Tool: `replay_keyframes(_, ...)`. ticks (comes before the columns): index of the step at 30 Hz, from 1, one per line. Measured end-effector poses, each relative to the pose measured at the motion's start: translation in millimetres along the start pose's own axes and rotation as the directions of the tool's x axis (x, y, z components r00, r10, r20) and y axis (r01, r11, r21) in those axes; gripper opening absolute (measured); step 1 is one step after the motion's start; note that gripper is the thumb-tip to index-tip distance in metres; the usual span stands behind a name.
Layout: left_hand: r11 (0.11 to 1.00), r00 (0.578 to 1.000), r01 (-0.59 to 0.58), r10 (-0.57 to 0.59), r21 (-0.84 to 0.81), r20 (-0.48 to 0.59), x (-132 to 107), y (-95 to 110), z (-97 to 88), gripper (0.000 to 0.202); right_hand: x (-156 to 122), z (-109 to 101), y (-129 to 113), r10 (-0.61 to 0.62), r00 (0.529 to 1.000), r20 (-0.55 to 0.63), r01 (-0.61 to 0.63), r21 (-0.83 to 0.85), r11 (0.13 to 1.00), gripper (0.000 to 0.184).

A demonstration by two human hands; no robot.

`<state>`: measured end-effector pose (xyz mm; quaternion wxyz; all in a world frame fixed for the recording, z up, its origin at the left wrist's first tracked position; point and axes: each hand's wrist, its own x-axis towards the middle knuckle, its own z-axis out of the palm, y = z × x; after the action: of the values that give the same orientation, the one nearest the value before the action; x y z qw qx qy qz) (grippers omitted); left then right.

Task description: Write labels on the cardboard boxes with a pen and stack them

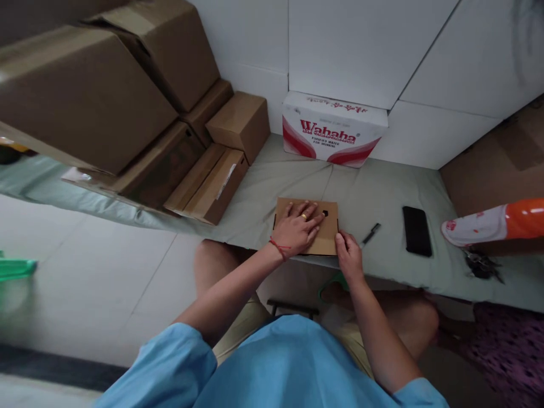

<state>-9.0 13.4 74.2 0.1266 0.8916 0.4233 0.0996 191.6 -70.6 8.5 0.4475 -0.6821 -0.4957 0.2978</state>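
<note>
A flat piece of brown cardboard (328, 225) with a small dark cut-out lies at the near edge of a table covered in pale green cloth (369, 198). My left hand (298, 226) lies flat on top of it, fingers spread, a ring on one finger and a red string at the wrist. My right hand (349, 255) grips the cardboard's near right corner with curled fingers.
Stacked brown cartons (127, 107) fill the table's left side. A white and red Wahaha water box (334, 129) stands at the back against the wall. A pen (371, 233), a black phone (416, 230), keys (482, 265) and an orange and white object (495, 221) lie to the right.
</note>
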Motion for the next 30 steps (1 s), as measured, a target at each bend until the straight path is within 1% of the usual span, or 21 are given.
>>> replay_keyframes(3,0.999,0.999,0.031,-0.032,0.02,0.038,-0.1,2.0,0.1,0.05,1.1,1.4,2.4,0.019,1.0,-0.013,-0.019,0.015,1.0,0.062)
replay_keyframes(6,0.998,0.997,0.059,-0.058,-0.004,0.056,0.2,3.6,0.2,0.052,0.5,2.7,3.6,0.02,0.999,-0.027,-0.019,0.013,1.0,0.063)
replay_keyframes(8,0.995,0.996,0.087,-0.085,-0.058,0.032,2.1,7.0,3.1,0.054,0.2,3.1,3.8,0.02,1.0,-0.018,-0.02,0.023,1.0,0.063)
replay_keyframes(10,0.985,0.993,0.114,-0.117,-0.133,-0.017,4.6,12.1,8.1,0.057,0.2,3.0,3.6,0.017,1.0,-0.008,-0.017,0.029,0.999,0.062)
replay_keyframes(13,0.971,0.989,0.106,-0.124,-0.216,-0.075,6.7,17.0,13.9,0.06,0.4,1.9,3.0,0.014,1.0,-0.011,-0.014,0.011,1.0,0.063)
replay_keyframes(15,0.965,0.989,0.09,-0.115,-0.248,-0.09,5.7,12.6,12.7,0.064,0.7,0.4,2.5,0.027,1.0,-0.006,-0.027,0.001,1.0,0.064)
replay_keyframes(16,0.96,0.983,0.113,-0.146,-0.254,-0.113,4.1,7.3,10.3,0.066,0.8,-0.5,2.3,0.035,0.999,0.003,-0.035,-0.001,0.999,0.065)
replay_keyframes(17,0.953,0.965,0.17,-0.212,-0.252,-0.153,1.7,0.1,7.0,0.067,0.9,-1.3,1.9,0.041,0.999,0.015,-0.041,-0.002,0.999,0.065)
replay_keyframes(18,0.933,0.928,0.26,-0.313,-0.249,-0.202,-1.6,-8.4,3.1,0.067,0.9,-2.2,1.3,0.045,0.999,0.028,-0.045,-0.003,0.999,0.066)
replay_keyframes(19,0.892,0.869,0.374,-0.433,-0.254,-0.24,-5.6,-17.5,-0.9,0.066,0.8,-2.9,0.6,0.045,0.998,0.038,-0.045,-0.004,0.999,0.066)
replay_keyframes(20,0.83,0.801,0.485,-0.548,-0.276,-0.241,-10.5,-26.2,-4.7,0.064,0.5,-3.5,-0.5,0.042,0.998,0.047,-0.041,-0.007,0.999,0.066)
replay_keyframes(21,0.76,0.748,0.569,-0.637,-0.315,-0.185,-16.1,-33.6,-7.8,0.062,0.0,-4.0,-2.0,0.036,0.997,0.061,-0.036,-0.007,0.999,0.066)
replay_keyframes(22,0.699,0.719,0.618,-0.688,-0.36,-0.1,-22.3,-39.2,-10.2,0.06,-0.8,-4.4,-3.7,0.033,0.996,0.084,-0.033,0.0,0.999,0.065)
replay_keyframes(23,0.653,0.712,0.636,-0.702,-0.41,-0.013,-28.8,-42.4,-11.6,0.059,-1.7,-4.7,-5.6,0.037,0.993,0.115,-0.04,0.019,0.999,0.064)
replay_keyframes(24,0.626,0.725,0.626,-0.687,-0.465,0.049,-35.3,-43.4,-12.1,0.057,-2.8,-5.2,-7.6,0.053,0.988,0.146,-0.061,0.05,0.997,0.063)
replay_keyframes(25,0.615,0.749,0.589,-0.66,-0.524,0.068,-41.4,-42.5,-11.7,0.056,-3.9,-5.8,-9.6,0.077,0.982,0.174,-0.094,0.095,0.991,0.063)
replay_keyframes(26,0.614,0.773,0.535,-0.633,-0.581,0.042,-46.9,-40.3,-10.7,0.058,-4.8,-6.7,-11.3,0.102,0.975,0.196,-0.132,0.151,0.98,0.063)
replay_keyframes(27,0.617,0.791,0.469,-0.612,-0.632,-0.011,-51.3,-37.4,-9.3,0.063,-5.6,-7.9,-12.6,0.122,0.97,0.208,-0.167,0.214,0.963,0.063)
replay_keyframes(30,0.602,0.818,0.243,-0.548,-0.76,-0.173,-57.6,-29.7,-5.7,0.078,-6.0,-12.7,-13.2,0.122,0.969,0.215,-0.197,0.378,0.905,0.068)
